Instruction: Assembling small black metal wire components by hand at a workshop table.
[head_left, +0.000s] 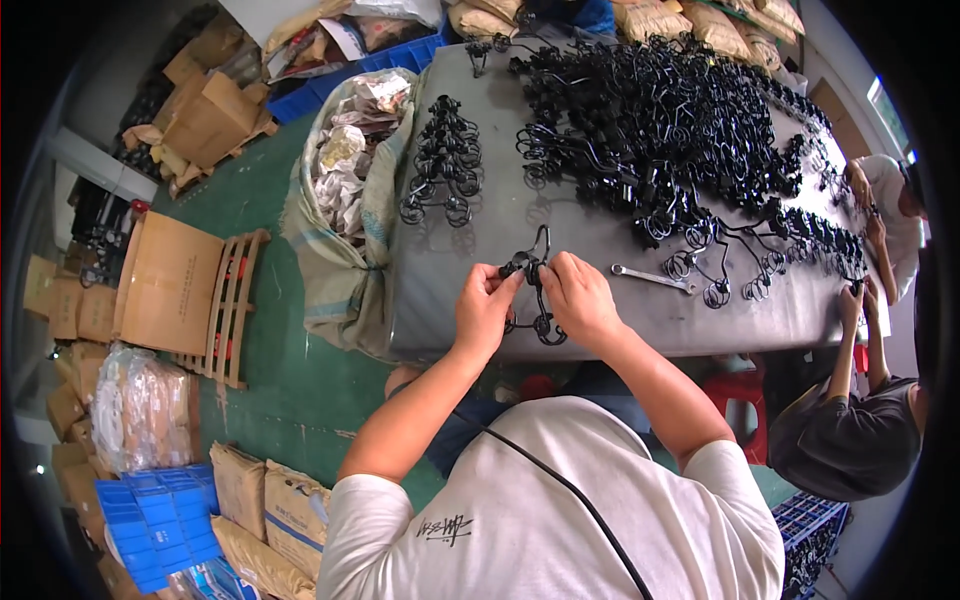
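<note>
Near the front edge of the metal table [440,325], my two hands hold a black bent-wire bracket [543,325] with a looped end. My left hand [483,308] is closed, pinching the dark clamp-like joint at its middle. My right hand [582,298] grips the same piece from the other side, thumb and fingers together. Fingers partly hide the joint, so its small details cannot be made out. A combination wrench [652,277] lies flat to the right of my right hand. Beyond my left hand stands a group of similar black wire brackets [441,165].
A large heap of black wire parts [650,130] covers the table's far right. An open woven sack [350,240] of crumpled paper stands against its left edge. Two people [845,420] work at the right end, near a red stool [738,395]. Cartons and a pallet [225,305] stand left.
</note>
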